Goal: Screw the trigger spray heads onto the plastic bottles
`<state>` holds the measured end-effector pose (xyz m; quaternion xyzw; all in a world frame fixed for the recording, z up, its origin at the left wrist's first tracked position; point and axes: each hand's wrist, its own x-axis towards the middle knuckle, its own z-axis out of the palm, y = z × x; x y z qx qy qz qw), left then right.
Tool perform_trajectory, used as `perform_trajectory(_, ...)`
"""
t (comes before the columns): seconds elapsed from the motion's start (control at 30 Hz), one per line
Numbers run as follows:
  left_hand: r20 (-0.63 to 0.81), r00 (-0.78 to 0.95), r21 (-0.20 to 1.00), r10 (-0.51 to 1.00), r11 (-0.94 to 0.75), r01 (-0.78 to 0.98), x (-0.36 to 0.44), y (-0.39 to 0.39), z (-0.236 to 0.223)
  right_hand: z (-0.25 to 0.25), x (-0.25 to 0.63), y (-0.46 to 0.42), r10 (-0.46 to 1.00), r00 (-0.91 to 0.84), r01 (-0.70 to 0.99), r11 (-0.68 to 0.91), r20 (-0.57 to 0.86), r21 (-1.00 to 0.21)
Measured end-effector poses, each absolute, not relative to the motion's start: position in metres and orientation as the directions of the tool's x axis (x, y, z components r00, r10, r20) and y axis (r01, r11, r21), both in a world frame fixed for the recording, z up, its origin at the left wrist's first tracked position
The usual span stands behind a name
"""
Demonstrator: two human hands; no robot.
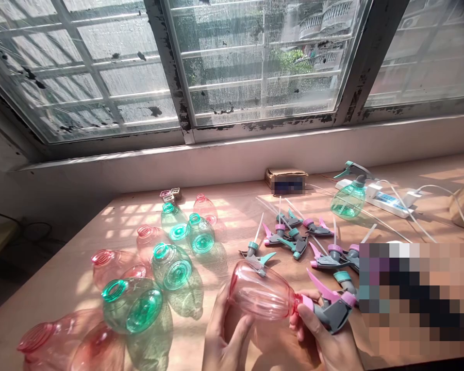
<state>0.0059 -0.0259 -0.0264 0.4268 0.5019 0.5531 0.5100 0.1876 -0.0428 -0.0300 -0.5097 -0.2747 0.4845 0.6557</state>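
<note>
A pink see-through spray bottle lies on its side in the air between my two hands, its neck pointing right. My left hand cups the rounded base, thumb in front and fingers behind. At the neck, my right hand pinches the pink collar of a grey and pink trigger spray head, which sits against the bottle's mouth. How far the collar is screwed on cannot be seen. Just beyond the bottle lies a grey and teal spray head with its tube pointing up.
Several green bottles and pink bottles, all without heads, lie at the left. More spray heads are spread at centre right. Behind them stand a complete green spray bottle, a power strip with cables and a small cardboard box.
</note>
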Motion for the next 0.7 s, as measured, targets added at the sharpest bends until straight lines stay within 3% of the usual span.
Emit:
perform_trajectory(0.37, -0.029, -0.089, 0.984, 0.996, 0.013, -0.176, 0.006, -0.027, -0.033, -0.033, 0.185, -0.043, 0.884, 0.415, -0.429, -0.016, -0.213, -0.903)
perform_trajectory(0.7, -0.056, -0.221, 0.977, 0.974, 0.008, -0.214, 0.011, -0.023, -0.027, -0.053, 0.192, -0.047, 0.908, 0.366, -0.159, -0.154, -0.203, -0.975)
